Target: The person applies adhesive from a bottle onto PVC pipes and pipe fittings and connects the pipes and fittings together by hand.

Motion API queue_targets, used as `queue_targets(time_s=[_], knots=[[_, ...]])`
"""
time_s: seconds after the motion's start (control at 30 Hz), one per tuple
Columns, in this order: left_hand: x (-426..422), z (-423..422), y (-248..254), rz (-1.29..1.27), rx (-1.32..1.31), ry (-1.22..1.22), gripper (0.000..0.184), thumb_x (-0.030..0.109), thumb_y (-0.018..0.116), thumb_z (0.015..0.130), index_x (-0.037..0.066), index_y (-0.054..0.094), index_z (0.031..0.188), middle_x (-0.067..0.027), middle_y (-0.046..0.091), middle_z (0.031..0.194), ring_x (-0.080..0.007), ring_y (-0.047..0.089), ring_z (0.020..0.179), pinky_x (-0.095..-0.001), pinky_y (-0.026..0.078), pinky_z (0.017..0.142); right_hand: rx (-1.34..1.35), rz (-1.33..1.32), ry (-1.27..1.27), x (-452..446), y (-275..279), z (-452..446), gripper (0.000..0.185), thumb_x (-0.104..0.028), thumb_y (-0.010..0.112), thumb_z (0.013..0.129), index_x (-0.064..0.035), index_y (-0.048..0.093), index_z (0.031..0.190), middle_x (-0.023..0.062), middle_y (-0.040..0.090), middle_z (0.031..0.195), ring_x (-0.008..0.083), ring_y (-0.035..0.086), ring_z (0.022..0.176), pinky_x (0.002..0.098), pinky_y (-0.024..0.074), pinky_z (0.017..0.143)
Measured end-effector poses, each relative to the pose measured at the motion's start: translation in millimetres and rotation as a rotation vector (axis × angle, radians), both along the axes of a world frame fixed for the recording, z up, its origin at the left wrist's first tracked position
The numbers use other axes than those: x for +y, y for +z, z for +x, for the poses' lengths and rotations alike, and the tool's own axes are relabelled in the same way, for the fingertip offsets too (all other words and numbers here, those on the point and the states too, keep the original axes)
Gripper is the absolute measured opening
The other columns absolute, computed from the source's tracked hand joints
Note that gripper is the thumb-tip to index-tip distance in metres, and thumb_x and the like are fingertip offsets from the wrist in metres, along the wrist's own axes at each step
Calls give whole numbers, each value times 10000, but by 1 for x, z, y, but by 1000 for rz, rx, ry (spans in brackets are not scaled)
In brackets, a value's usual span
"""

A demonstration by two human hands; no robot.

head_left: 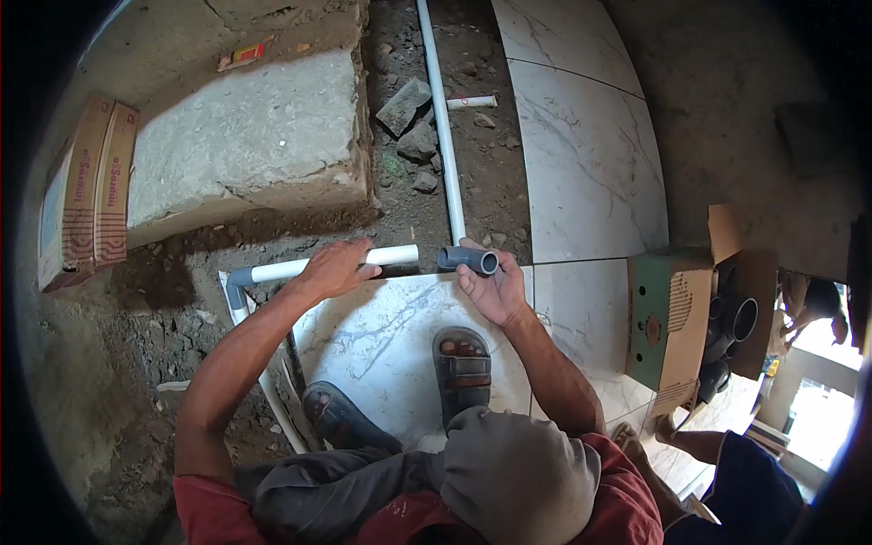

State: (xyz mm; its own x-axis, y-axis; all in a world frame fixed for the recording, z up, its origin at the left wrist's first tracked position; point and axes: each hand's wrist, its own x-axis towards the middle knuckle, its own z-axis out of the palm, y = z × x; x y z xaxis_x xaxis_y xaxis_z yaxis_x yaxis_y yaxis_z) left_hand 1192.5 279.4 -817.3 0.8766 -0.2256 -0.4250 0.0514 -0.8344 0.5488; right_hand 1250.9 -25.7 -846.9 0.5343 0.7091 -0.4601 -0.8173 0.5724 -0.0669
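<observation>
My left hand is closed around a short white plastic pipe. That pipe's left end sits in a grey elbow, from which another white pipe runs back toward me. With my right hand I grip a grey pipe tee by its right side. One open mouth of the tee faces right, and the other end points at the short pipe across a small gap. A long white pipe reaches down to the tee; whether it is seated in it I cannot tell.
A concrete block stands at the upper left, beside two cardboard boxes. Broken stones lie in the soil trench. White marbled tiles cover the right side, where an open carton holds grey fittings. Another person is at the lower right.
</observation>
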Motion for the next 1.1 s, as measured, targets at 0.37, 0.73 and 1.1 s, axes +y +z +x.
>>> queue_targets(time_s=[0.37,0.73,1.1], knots=[[-2,0,-2,0,11,3,418,334,641,875,-13,542,1085,-244,630,1038,-419,601,989,-506,462,850,93,-106,-198,7,-27,-14,323,-151,454,933,22,502,1202,248,572,1171,361,632,1045,435,553,918],[-1,-1,-3,2,-10,19,410,326,641,878,-9,541,1092,-239,634,1030,-415,604,997,-504,464,852,-173,-364,-172,8,-6,-9,398,69,414,875,53,469,1269,238,545,1236,333,578,1163,375,503,1017],[-3,4,4,20,70,9,424,330,633,882,-11,542,1116,-235,630,1066,-420,603,1001,-505,465,863,-89,-244,-153,6,7,-15,342,104,517,880,30,509,1214,155,608,1136,256,633,1069,307,551,950]])
